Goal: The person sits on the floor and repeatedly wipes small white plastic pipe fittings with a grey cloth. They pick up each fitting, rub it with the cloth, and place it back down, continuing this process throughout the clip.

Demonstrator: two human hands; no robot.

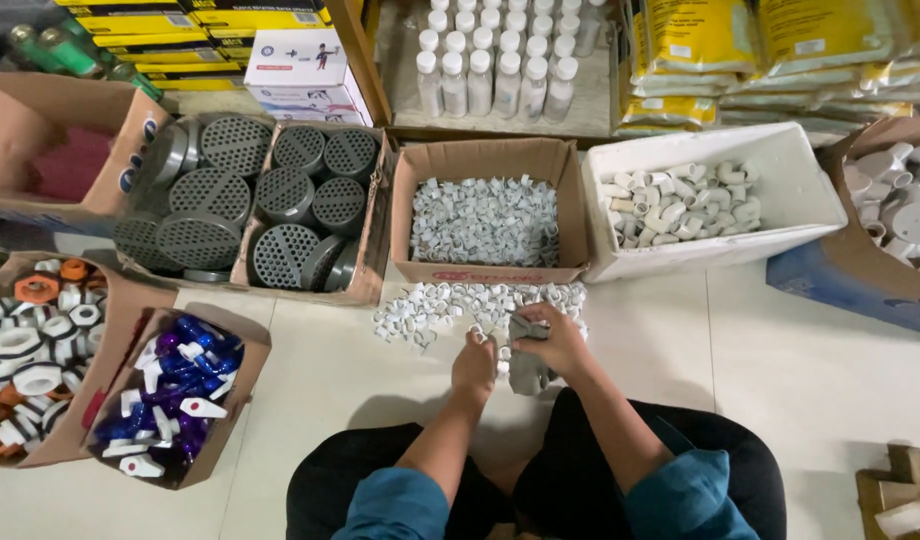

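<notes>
I sit on a pale tiled floor with a loose heap of small white plastic fittings (450, 303) in front of me. My right hand (552, 338) grips a crumpled grey cloth (527, 368) that hangs down from it. My left hand (474, 362) is closed around a small white fitting right beside the cloth, at the near edge of the heap. Both hands almost touch each other.
Behind the heap stand a cardboard box of white fittings (485, 220), a white box of elbow fittings (680, 205), and boxes of grey perforated discs (250, 200). At left are boxes of blue and purple parts (175, 390) and white and orange rings (30, 340).
</notes>
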